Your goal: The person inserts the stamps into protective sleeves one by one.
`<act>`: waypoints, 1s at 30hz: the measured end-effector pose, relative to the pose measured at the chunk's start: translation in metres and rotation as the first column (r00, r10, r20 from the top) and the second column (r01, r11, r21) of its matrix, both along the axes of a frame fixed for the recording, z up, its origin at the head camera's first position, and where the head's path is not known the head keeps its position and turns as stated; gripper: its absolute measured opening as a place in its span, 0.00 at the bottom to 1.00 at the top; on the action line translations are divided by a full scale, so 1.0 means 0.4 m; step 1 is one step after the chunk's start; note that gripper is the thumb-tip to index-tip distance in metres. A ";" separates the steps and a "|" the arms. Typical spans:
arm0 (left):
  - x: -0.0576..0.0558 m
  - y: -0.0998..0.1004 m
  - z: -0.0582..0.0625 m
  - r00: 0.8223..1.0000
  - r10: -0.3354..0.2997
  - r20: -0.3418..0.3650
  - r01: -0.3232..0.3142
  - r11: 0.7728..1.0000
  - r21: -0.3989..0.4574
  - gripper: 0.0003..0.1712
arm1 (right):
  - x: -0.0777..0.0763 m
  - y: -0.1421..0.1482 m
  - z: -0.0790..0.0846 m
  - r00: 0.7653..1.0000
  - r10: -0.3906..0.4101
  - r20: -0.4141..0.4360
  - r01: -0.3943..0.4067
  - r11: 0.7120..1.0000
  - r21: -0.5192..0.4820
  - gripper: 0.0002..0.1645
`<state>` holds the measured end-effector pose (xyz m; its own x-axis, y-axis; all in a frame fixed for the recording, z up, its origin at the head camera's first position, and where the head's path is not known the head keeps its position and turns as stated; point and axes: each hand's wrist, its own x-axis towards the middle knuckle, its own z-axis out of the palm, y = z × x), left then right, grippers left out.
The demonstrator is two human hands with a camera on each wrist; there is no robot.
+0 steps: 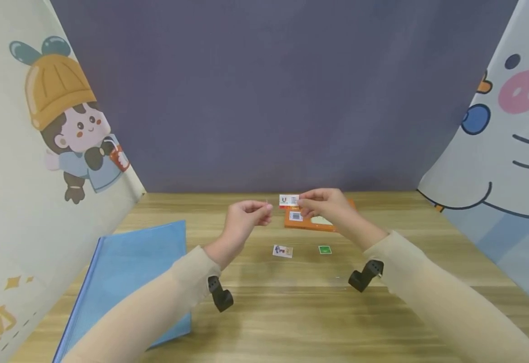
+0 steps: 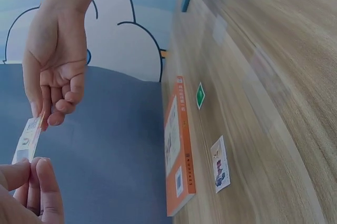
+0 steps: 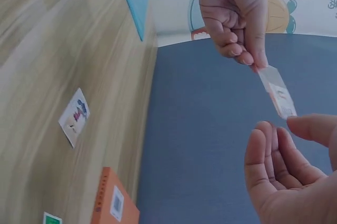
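Note:
Both hands hold a small white card (image 1: 288, 200) with printing and a red lower edge, raised above the table. It seems to sit in a clear sleeve (image 3: 269, 76), whose see-through end shows in the right wrist view. My left hand (image 1: 248, 217) pinches that clear end between thumb and fingers. My right hand (image 1: 325, 202) pinches the opposite, printed end of the card. Below them, a stamp-like picture card (image 1: 283, 251) and a smaller green one (image 1: 325, 249) lie flat on the table.
An orange book (image 1: 309, 226) with a barcode label lies behind the cards, partly hidden by the right hand. At the left is a large blue folder (image 1: 141, 267), partly under the left forearm. A dark partition (image 1: 273, 101) stands at the table's (image 1: 264, 322) back.

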<state>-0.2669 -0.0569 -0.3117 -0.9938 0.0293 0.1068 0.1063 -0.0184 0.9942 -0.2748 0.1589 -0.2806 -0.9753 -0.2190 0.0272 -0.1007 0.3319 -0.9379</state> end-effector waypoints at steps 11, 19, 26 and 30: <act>0.002 0.020 0.012 1.000 -0.024 0.003 0.024 1.000 0.013 0.11 | 0.017 -0.014 -0.003 0.998 -0.059 -0.029 0.058 0.998 -0.029 0.17; 0.002 0.034 0.012 0.999 -0.029 -0.023 0.030 0.999 0.023 0.10 | 0.017 -0.023 -0.008 0.994 -0.098 -0.041 0.096 0.994 -0.061 0.17; 0.004 0.037 0.015 1.000 -0.024 -0.017 0.024 0.999 0.025 0.10 | 0.020 -0.025 -0.008 0.998 -0.066 -0.023 0.064 0.993 -0.096 0.18; 0.005 0.036 0.016 1.000 -0.027 -0.007 0.027 0.999 0.020 0.10 | 0.016 -0.020 -0.012 1.000 -0.024 -0.009 0.023 0.990 -0.141 0.18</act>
